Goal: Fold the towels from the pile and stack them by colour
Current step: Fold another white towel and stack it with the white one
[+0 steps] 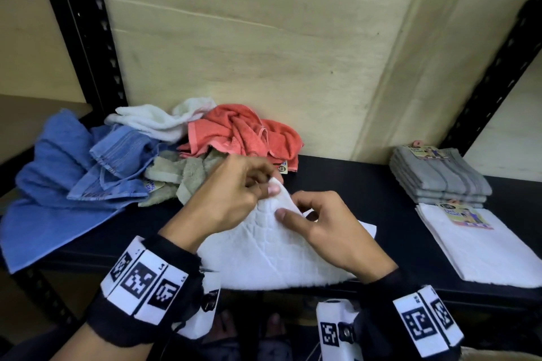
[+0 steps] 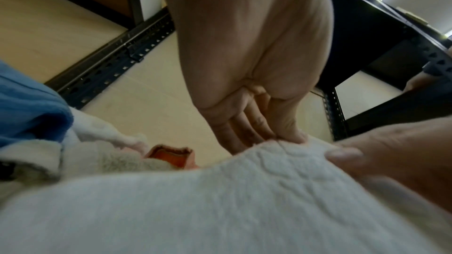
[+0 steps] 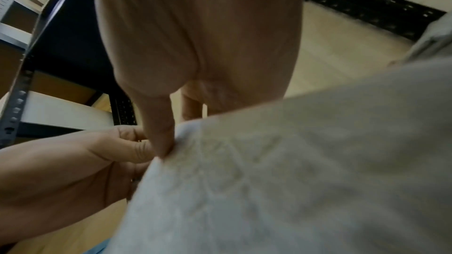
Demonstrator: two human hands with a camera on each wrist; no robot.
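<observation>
Nearest us, black wrist bands (image 1: 140,281) with printed square markers circle both forearms. Beyond them we see a white towel (image 1: 272,255) lying at the near edge of the dark shelf (image 1: 366,184), one corner lifted into a peak. Our left hand (image 1: 231,193) pinches that raised corner between thumb and curled fingers. Our right hand (image 1: 331,231) grips the same fold just to the right, thumb on top, fingers curled under the cloth. On the far left sits the unfolded pile (image 1: 164,149): blue towels (image 1: 58,184) spilling toward the near edge, a white one behind, a coral towel (image 1: 243,132) beside it, and a pale green one beneath. At the right end, well apart from the pile, we see a folded grey stack (image 1: 440,179) farther back, touching a folded white stack (image 1: 481,246) in front of it, each with a paper label on top.
</observation>
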